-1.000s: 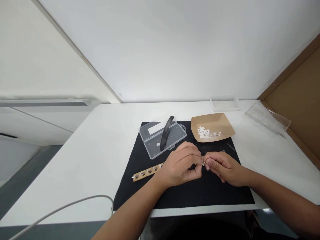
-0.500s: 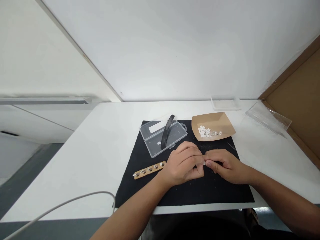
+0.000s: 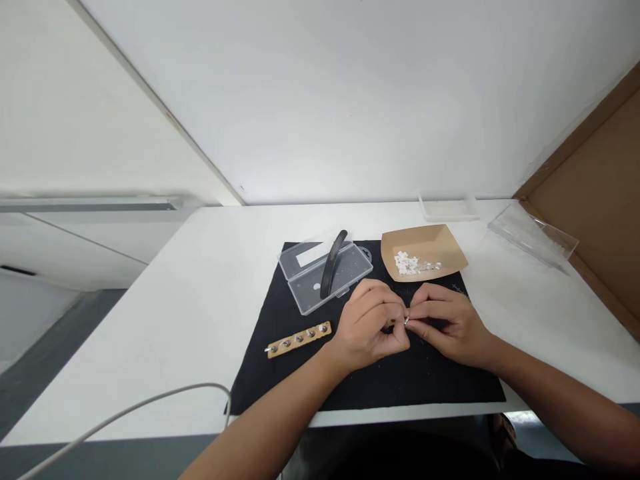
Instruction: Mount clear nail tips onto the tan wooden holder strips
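My left hand [image 3: 375, 323] is closed in a pinch over the black mat [image 3: 300, 380]. Fingertip to fingertip with it, my right hand [image 3: 447, 323] is pinching too. Between both sets of fingertips shows a small shiny whitish piece [image 3: 407, 321], mostly hidden and too small to name. Left of my left hand lies a wooden strip [image 3: 293, 343] with several round metal studs, some with small white or clear bits on them. Beyond the hands, a curved black nail file [image 3: 333, 265] rests across an open clear plastic case [image 3: 306, 303].
A brown paper tray [image 3: 435, 243] with several small white pieces [image 3: 407, 263] stands at the mat's far right. Behind it are a shallow clear tray [image 3: 447, 208] and a clear plastic box [image 3: 533, 233]. A white cable [image 3: 150, 399] curves over the table's front left.
My right fingers have bent from stretched out into a tighter pinch, and the shiny piece shows more at the fingertips. My left hand has barely moved.
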Demonstrator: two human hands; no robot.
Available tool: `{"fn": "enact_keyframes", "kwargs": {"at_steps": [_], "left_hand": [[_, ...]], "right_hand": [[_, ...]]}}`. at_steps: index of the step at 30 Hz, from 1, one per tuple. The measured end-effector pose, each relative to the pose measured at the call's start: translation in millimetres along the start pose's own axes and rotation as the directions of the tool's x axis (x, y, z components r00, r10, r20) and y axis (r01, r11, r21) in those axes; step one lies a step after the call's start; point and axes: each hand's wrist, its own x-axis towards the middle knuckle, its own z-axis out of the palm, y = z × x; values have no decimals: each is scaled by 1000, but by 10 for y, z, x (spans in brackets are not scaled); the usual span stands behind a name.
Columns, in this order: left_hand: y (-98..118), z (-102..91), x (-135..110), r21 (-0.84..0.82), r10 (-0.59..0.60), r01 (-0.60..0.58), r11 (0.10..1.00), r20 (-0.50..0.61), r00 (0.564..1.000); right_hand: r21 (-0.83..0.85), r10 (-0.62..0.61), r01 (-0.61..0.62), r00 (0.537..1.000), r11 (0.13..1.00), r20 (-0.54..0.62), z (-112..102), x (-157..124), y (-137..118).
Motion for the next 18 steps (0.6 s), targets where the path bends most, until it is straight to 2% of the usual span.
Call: {"fn": "enact_keyframes", "kwargs": {"at_steps": [3,11,15,18], "left_hand": [[15,24,23,-1,-34,34,999,-44,998],[10,40,16,22,-105,107,994,-87,991],[-30,43,-30,48,-174,179,983,-83,981],[-87,35,-38,81,-242,247,966,-76,967]], "right_hand": [[5,14,-14,997,1000,-78,47,-17,1],[94,142,-131,982,987,-124,107,-47,43],[77,239,-229,955,970,-175,4,-33,127],[9,313,-316,935,949,-168,-132,-3,207]]}}
